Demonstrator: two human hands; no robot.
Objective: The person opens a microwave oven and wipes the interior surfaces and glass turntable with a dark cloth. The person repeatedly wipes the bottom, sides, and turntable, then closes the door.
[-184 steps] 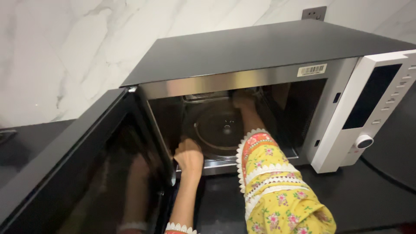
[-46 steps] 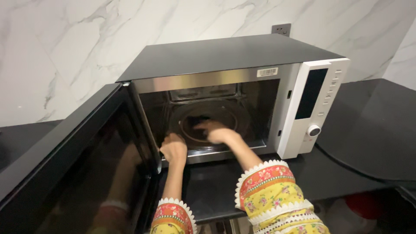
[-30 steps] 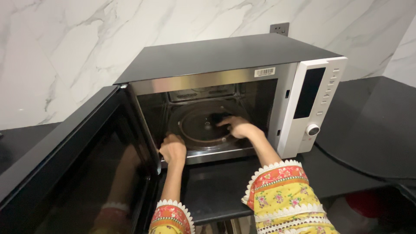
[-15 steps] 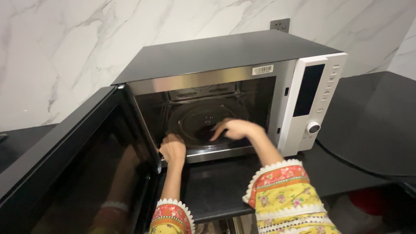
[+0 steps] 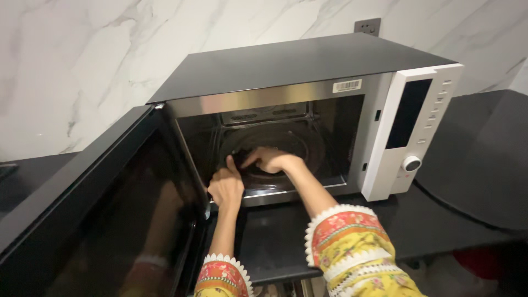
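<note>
Since half a second ago, my right hand (image 5: 270, 160) has slid leftward across the microwave cavity, from the middle of the glass turntable plate (image 5: 273, 147) toward its left front edge, and it now almost meets my left hand (image 5: 225, 187).

My right hand lies palm down on the plate, fingers (image 5: 250, 160) pressed together and curled over something small and dark at the rim; I cannot tell whether they pinch it or only press on it. My left hand rests at the front left lip of the opening, fingers loosely closed with the thumb raised, holding nothing that I can see.

I see the plate lying flat on the cavity floor inside the open microwave oven (image 5: 308, 118), whose dark door (image 5: 104, 220) swings wide to the left. The oven stands on a black surface (image 5: 473, 165) against a white marble wall (image 5: 82, 66).

I judge the plate to be rigid, fairly heavy, smooth, slippery and breakable. It is best lifted by its rim with both hands on opposite edges and kept level.
</note>
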